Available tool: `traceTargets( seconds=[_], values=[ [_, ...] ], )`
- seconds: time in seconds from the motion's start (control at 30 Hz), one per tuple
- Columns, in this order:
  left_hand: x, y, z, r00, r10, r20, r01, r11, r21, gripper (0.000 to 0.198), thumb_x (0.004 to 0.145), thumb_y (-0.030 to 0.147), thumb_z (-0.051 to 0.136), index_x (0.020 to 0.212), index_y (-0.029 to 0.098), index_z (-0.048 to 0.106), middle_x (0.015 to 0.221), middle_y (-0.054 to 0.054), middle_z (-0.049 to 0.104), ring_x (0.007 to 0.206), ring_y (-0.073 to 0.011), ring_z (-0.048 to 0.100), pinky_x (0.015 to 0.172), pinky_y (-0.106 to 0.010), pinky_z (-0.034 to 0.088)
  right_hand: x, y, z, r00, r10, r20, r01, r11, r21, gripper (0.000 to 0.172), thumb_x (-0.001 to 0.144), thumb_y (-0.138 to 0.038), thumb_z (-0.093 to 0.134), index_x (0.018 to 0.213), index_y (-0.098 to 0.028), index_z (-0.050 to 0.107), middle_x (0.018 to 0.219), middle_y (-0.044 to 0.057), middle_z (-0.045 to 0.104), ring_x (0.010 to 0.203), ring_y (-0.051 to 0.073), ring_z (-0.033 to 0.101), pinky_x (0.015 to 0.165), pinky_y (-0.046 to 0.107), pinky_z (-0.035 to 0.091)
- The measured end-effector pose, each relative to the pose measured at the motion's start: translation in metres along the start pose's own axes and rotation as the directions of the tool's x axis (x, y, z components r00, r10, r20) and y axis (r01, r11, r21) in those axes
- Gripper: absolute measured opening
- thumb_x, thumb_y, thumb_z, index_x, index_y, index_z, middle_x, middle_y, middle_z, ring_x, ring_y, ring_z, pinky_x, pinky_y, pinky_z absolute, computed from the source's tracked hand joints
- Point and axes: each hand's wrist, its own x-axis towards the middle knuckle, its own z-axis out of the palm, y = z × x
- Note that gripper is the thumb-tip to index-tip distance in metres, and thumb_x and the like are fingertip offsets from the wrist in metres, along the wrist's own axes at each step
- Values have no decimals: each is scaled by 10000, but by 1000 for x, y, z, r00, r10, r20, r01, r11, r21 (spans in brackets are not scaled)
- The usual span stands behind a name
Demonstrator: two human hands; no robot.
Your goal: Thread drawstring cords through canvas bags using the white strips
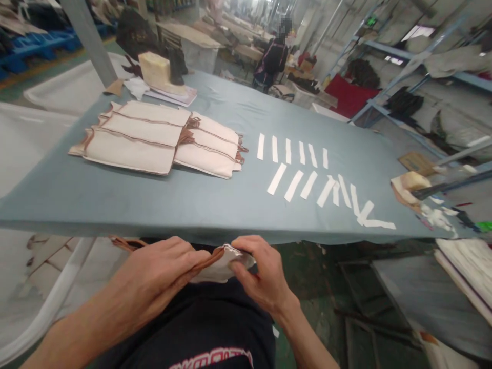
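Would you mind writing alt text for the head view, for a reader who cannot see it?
The left hand and right hand hold a cream fabric piece with brown edging below the edge of a grey table. On it lie overlapping similar pieces and rows of white strips.

Head camera faces forward-down; left hand [161, 271], right hand [263, 277] close, table [215, 205] beyond.
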Motion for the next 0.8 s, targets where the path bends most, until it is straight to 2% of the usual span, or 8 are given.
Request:
traceTargets(
  seconds=[0.1,0.2,0.27,0.37,0.43,0.53,0.63,0.8],
  values=[
    [-8,-1,10,992,-27,-122,37,996,83,336,1183,226,563,1414,314,791,1144,-46,880,990,-243,826,881,-314,639,3,-15,20,993,-81,-83,84,996,36,71,1132,-200,691,1145,-269,703,882,19,834,761,178,801,701,261,634],
    [-22,-3,24,954,-110,-279,163,971,174,395,1194,313,623,1582,274,688,1455,-115,834,1296,-318,813,1163,-415,636,-7,-19,29,989,-60,-132,64,998,23,66,1135,-202,687,1152,-266,689,872,30,815,751,191,791,668,274,628],
    [-29,-2,33,929,-155,-335,221,960,170,450,1186,300,653,1636,291,637,1557,-120,791,1393,-326,785,1251,-449,609,-13,-20,28,988,-63,-143,66,998,14,72,1139,-201,672,1156,-265,699,878,38,811,741,195,787,649,283,628],
    [-34,2,47,877,-213,-431,289,950,119,456,1168,256,685,1615,312,623,1636,-117,736,1428,-320,771,1255,-471,624,-15,-20,23,986,-72,-149,72,997,-7,78,1140,-200,671,1164,-265,709,900,46,810,739,192,782,643,283,630],
    [-34,3,55,835,-261,-485,335,939,72,443,1146,269,729,1576,298,624,1667,-134,696,1305,-296,820,1115,-431,701,-14,-21,19,987,-65,-145,61,998,-34,75,1135,-197,690,1157,-266,711,906,44,803,740,186,773,644,277,625],
    [-32,1,63,785,-316,-533,382,924,15,326,1114,322,780,1413,263,664,1535,-129,741,1033,-227,840,856,-342,725,-13,-23,15,988,-54,-146,44,997,-68,84,1120,-186,718,1138,-267,714,898,38,785,724,180,751,629,267,608],
    [-30,1,65,759,-329,-561,390,921,-13,159,1093,326,769,1207,247,691,1278,-91,802,1035,-249,814,884,-364,693,-11,-26,15,987,-44,-158,33,997,-66,80,1112,-188,723,1122,-267,716,893,34,774,710,177,734,615,260,591],
    [-19,14,49,847,-420,-326,398,908,-133,143,1018,344,683,1021,253,793,1026,-52,874,997,-293,806,934,-407,619,-4,-26,16,999,-27,-32,27,1000,-14,69,1118,-200,708,1096,-262,732,885,27,775,701,171,721,630,258,580]
  ],
)
